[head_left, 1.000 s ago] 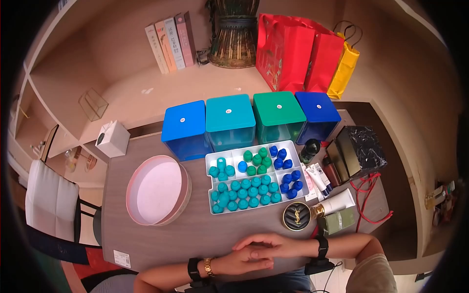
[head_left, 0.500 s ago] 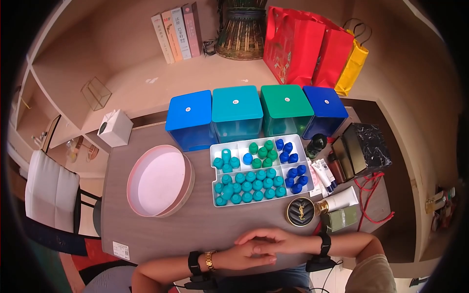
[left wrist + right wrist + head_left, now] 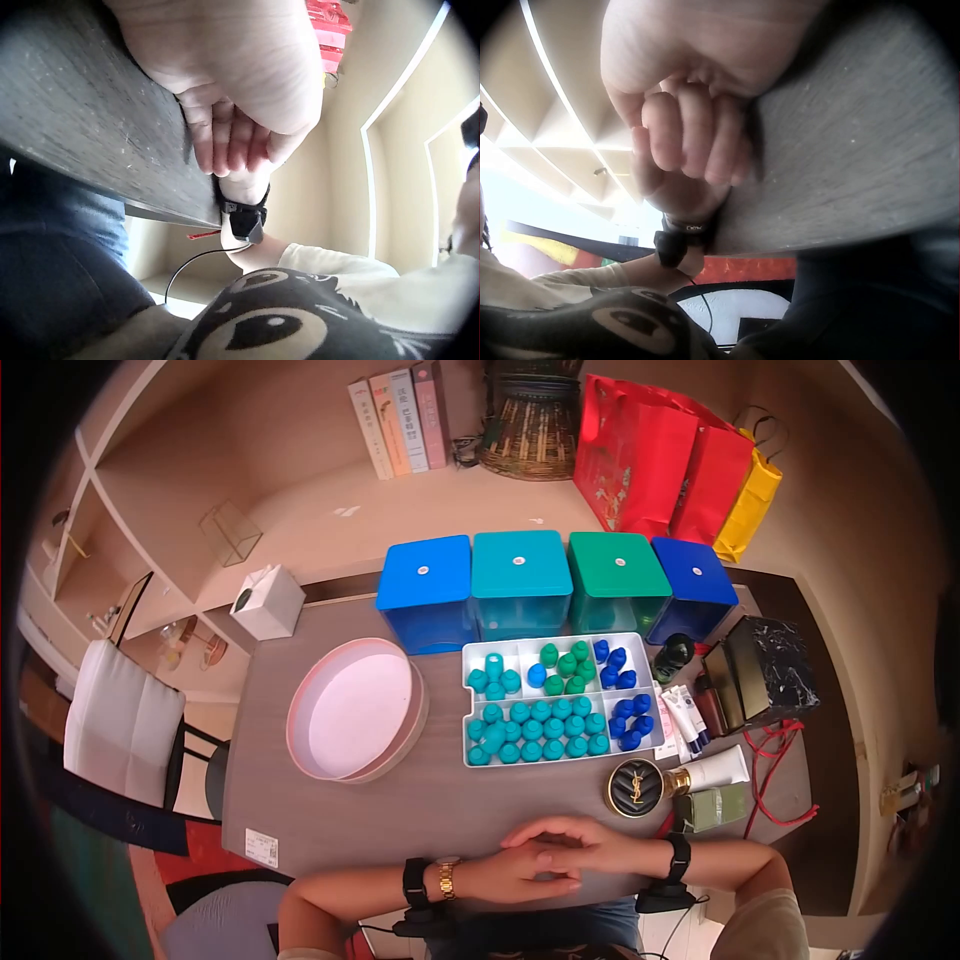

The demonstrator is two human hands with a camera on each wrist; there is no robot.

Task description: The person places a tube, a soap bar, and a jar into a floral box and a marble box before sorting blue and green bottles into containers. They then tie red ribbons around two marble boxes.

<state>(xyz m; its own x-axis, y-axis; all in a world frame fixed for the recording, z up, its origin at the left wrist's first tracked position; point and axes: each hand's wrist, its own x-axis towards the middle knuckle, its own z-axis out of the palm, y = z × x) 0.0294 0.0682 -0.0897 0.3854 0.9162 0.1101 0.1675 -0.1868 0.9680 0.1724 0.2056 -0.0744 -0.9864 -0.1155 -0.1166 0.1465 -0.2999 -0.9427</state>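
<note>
At the table's front edge my left hand (image 3: 508,876) and right hand (image 3: 592,846) lie together, the right one's fingers across the left, both relaxed and holding no object. In the left wrist view, loosely bent fingers (image 3: 238,142) overlap below the palm. Beyond the hands is a white divided tray (image 3: 514,654) of small knob-topped pieces. Teal pieces (image 3: 552,728) fill its wide front compartment, with several more at back left. Green pieces (image 3: 566,664) share the back middle one with a single lighter blue piece (image 3: 537,676). Dark blue pieces (image 3: 630,722) occupy both right-hand compartments.
Behind the tray stand blue (image 3: 424,572), teal (image 3: 519,565), green (image 3: 620,566) and dark blue (image 3: 696,572) lidded boxes. A round pink container (image 3: 350,710) is left. Right are a black compact (image 3: 635,788), a white tube (image 3: 718,767), a green box (image 3: 716,808) and a marbled box (image 3: 775,665).
The head view has shifted, so the table and its things appear farther right in the picture. Both hands keep the same folded pose at the table edge.
</note>
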